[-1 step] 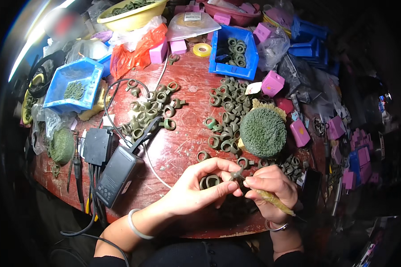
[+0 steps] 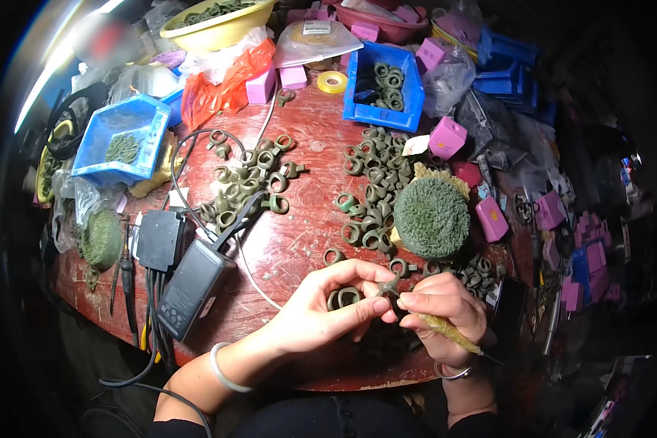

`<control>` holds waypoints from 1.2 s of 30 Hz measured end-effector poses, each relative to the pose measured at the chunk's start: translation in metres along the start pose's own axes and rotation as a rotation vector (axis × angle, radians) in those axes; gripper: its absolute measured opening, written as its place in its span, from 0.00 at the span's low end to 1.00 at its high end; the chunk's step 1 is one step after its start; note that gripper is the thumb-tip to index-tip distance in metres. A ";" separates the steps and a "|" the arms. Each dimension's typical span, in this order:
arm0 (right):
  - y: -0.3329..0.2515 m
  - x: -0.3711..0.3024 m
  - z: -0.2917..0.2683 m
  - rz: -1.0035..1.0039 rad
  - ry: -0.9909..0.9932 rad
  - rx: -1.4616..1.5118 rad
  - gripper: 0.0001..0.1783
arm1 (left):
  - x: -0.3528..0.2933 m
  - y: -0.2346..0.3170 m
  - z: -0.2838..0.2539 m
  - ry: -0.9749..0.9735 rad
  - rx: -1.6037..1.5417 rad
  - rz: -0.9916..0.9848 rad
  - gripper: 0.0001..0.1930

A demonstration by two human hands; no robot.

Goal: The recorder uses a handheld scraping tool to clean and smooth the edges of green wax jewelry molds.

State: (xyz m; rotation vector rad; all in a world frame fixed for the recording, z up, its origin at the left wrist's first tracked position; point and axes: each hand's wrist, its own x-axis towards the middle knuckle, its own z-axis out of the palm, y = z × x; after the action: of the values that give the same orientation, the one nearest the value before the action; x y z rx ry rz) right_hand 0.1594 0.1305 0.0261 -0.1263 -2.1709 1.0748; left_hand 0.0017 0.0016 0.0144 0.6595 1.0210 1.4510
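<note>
Left: a black power adapter (image 2: pixel 197 292), then a pile of green rings (image 2: pixel 259 171) out of the hands' way. Centre: the half-curled left hand (image 2: pixel 321 310) pinches one ring (image 2: pixel 389 287) between thumb and fingers, presumably to steady it; whether it also holds the nearby loose rings (image 2: pixel 347 288) cannot be told. Right: the right hand (image 2: pixel 449 310) closes pen-fashion round a yellowish tool (image 2: pixel 452 333), probably for control; fingers hide its working tip.
</note>
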 end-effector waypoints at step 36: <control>0.002 -0.003 -0.004 0.014 0.025 0.069 0.16 | -0.002 0.001 0.002 -0.005 0.189 0.043 0.12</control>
State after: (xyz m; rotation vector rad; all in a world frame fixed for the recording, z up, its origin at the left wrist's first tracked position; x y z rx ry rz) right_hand 0.1635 0.1333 0.0250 -0.1234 -2.1109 1.1481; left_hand 0.0031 0.0001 0.0160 0.8252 1.1558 1.3998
